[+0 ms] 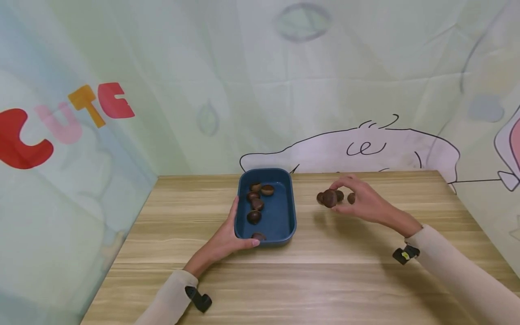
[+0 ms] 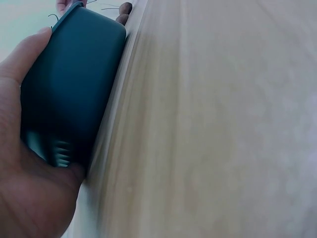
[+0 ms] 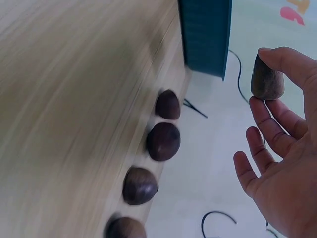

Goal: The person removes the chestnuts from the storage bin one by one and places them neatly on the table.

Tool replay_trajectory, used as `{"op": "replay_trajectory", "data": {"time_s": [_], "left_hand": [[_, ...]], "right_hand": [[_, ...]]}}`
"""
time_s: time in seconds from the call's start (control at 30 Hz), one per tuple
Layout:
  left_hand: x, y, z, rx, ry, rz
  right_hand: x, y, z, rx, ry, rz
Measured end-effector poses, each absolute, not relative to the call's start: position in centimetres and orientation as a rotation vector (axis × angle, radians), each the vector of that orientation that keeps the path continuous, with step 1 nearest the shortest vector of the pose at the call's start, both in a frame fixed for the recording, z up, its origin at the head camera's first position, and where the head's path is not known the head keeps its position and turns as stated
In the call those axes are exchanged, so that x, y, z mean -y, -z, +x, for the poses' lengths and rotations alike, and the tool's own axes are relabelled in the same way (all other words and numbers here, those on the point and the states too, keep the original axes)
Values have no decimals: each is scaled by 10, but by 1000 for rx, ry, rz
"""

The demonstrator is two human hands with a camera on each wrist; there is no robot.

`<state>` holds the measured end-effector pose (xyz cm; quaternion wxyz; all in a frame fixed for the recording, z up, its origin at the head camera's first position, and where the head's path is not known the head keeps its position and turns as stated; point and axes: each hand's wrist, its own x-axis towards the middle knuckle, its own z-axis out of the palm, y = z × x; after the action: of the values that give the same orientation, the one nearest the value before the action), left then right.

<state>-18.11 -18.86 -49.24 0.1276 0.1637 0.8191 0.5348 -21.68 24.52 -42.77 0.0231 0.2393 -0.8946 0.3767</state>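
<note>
A dark blue rectangular tray (image 1: 287, 207) stands on the wooden table with several brown chestnuts (image 1: 254, 217) inside, mostly along its left side. My left hand (image 1: 222, 239) grips the tray's near left corner, thumb over the near rim and fingers along the left wall. The left wrist view shows this left hand (image 2: 34, 188) against the tray's outer wall (image 2: 74, 74). To the right of the tray, my right hand (image 1: 361, 201) pinches one chestnut (image 1: 330, 198) between thumb and fingertips, above the table. In the right wrist view, that held chestnut (image 3: 267, 79) is apart from the tray (image 3: 205, 39).
Several loose chestnuts (image 3: 163, 142) lie in a row on the table, right of the tray and partly behind my right hand in the head view. A printed cloth (image 1: 243, 90) hangs at the table's back edge and sides. Bare wood (image 1: 325, 289) spans the table's front.
</note>
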Motion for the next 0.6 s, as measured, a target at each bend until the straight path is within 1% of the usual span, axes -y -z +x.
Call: {"op": "replay_trajectory", "data": {"time_s": [0.6], "left_hand": [[188, 492, -181, -2387, -1554, 471]], "right_hand": [[-298, 437, -203, 2770, -1131, 595]]}}
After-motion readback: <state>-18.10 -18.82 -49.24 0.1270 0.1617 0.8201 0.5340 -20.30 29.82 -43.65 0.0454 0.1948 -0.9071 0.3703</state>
